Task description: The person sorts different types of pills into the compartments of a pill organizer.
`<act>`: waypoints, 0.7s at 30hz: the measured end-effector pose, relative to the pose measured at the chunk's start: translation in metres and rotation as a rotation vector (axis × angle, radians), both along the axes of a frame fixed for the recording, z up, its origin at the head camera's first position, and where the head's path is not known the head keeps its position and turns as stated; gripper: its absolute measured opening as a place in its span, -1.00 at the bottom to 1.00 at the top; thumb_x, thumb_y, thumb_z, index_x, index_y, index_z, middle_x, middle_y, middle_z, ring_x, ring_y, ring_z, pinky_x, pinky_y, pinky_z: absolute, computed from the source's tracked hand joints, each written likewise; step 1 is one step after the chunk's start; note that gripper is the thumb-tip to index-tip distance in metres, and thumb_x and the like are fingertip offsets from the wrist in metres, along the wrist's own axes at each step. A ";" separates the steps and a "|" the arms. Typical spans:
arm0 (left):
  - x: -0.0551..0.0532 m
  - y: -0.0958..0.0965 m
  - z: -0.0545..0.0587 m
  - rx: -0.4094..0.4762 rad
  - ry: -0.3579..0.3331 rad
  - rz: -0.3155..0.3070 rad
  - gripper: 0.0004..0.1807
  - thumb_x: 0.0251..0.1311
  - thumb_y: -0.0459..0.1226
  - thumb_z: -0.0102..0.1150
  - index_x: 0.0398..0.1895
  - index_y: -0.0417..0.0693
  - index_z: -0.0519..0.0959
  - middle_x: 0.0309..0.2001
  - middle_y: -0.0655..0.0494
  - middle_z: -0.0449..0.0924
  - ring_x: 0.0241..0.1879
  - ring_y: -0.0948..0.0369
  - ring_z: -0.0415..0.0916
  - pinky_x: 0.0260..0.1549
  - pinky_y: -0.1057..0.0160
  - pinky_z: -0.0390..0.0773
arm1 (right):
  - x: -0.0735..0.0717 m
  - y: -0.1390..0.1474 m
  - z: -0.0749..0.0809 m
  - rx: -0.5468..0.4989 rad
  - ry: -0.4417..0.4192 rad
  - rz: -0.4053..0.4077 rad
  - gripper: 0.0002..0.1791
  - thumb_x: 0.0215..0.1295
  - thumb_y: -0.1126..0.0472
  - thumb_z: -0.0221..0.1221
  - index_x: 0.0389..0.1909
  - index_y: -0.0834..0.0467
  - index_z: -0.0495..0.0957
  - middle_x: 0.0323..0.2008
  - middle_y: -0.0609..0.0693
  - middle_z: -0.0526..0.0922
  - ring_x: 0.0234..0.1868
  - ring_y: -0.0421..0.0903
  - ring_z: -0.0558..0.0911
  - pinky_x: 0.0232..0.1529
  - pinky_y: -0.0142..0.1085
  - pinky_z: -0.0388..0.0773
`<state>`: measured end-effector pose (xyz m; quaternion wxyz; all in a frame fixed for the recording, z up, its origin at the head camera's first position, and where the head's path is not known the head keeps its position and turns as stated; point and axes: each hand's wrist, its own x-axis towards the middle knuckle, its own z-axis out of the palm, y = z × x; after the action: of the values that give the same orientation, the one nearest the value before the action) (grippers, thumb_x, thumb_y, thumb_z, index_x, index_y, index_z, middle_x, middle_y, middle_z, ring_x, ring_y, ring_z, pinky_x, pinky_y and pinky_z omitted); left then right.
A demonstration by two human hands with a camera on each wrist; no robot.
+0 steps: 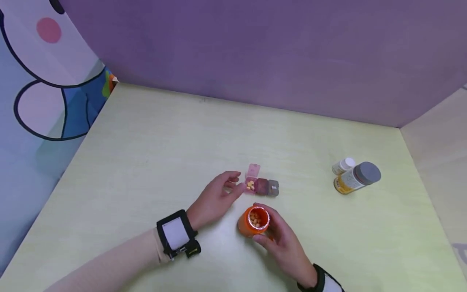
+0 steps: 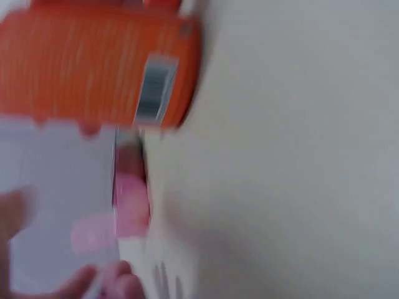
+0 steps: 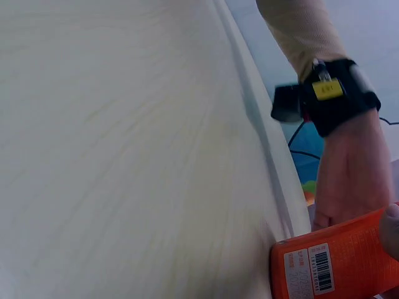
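My right hand grips an orange pill bottle, fingers on its far side and thumb on its near side. The bottle has no cap, and yellowish pills show inside its mouth. A barcode label is on its side in the right wrist view. Beyond it lies a small pill organizer with pink, dark red and grey compartments. The pink lid stands raised, and several yellow pills fill that compartment. My left hand is beside it, fingers loosely bent and holding nothing, thumb tip right at the pink compartment's edge.
To the right on the pale table are a small white bottle and a larger grey-capped bottle, side by side. A purple panel rises behind the table. A patterned panel stands at the left.
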<state>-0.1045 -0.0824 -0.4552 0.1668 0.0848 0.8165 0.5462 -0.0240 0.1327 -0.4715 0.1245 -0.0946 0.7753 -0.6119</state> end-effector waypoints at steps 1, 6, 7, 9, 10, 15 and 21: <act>0.008 -0.001 0.001 0.054 0.006 -0.008 -0.38 0.63 -0.07 -0.03 0.59 -0.18 0.25 0.49 -0.19 0.39 0.45 -0.08 0.41 0.48 -0.18 0.40 | 0.000 0.000 -0.001 -0.002 0.014 0.002 -0.23 0.32 0.32 0.36 0.52 0.21 0.30 0.48 0.29 0.44 0.33 -0.53 0.46 0.34 -0.60 0.42; 0.039 -0.002 0.002 0.223 -0.054 -0.120 -0.32 0.71 -0.03 -0.53 0.72 -0.12 -0.23 0.75 -0.06 -0.28 0.74 -0.04 -0.32 0.67 -0.28 -0.24 | 0.003 -0.002 -0.001 0.011 0.037 -0.018 -0.22 0.31 0.34 0.37 0.52 0.25 0.30 0.48 0.32 0.42 0.36 -0.50 0.46 0.33 -0.60 0.42; 0.044 -0.001 0.002 0.231 -0.074 -0.141 -0.31 0.71 -0.01 -0.57 0.72 -0.10 -0.29 0.75 -0.02 -0.35 0.74 -0.02 -0.40 0.67 -0.29 -0.30 | 0.003 -0.003 0.000 0.022 0.031 -0.028 -0.21 0.30 0.34 0.37 0.52 0.25 0.30 0.49 0.30 0.42 0.38 -0.45 0.47 0.33 -0.61 0.42; 0.051 0.000 0.002 0.234 -0.102 -0.183 -0.29 0.70 0.02 -0.63 0.72 -0.09 -0.35 0.75 -0.01 -0.43 0.74 -0.03 -0.46 0.65 -0.32 -0.35 | 0.005 -0.004 0.002 0.048 0.020 -0.046 -0.20 0.30 0.33 0.38 0.54 0.23 0.30 0.52 0.26 0.41 0.45 -0.30 0.47 0.35 -0.59 0.41; 0.053 0.001 0.001 0.235 -0.114 -0.204 -0.28 0.70 0.04 -0.63 0.72 -0.09 -0.36 0.75 -0.01 -0.44 0.74 -0.04 -0.47 0.65 -0.33 -0.36 | 0.005 -0.005 0.003 0.057 0.018 -0.052 -0.18 0.30 0.33 0.38 0.55 0.23 0.29 0.53 0.24 0.40 0.49 -0.21 0.46 0.38 -0.53 0.43; 0.060 0.006 0.001 0.235 -0.156 -0.291 -0.22 0.68 0.12 -0.62 0.71 -0.14 -0.38 0.75 -0.05 -0.43 0.73 -0.07 -0.45 0.63 -0.36 -0.33 | 0.008 -0.007 0.003 0.076 0.060 -0.055 -0.15 0.30 0.35 0.37 0.58 0.27 0.24 0.59 0.23 0.31 0.60 0.05 0.30 0.40 -0.10 0.51; 0.060 0.009 -0.004 0.224 -0.215 -0.309 -0.01 0.57 0.20 -0.11 0.73 0.00 -0.37 0.76 0.06 -0.37 0.74 0.00 -0.34 0.65 -0.29 -0.11 | 0.009 -0.008 0.006 0.074 0.034 -0.060 -0.13 0.30 0.38 0.35 0.60 0.23 0.22 0.63 0.20 0.24 0.62 0.22 0.21 0.37 0.00 0.50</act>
<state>-0.0443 -0.0734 -0.4589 0.3244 0.1682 0.7056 0.6072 -0.0148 0.1252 -0.4656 0.0966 -0.0771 0.8020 -0.5844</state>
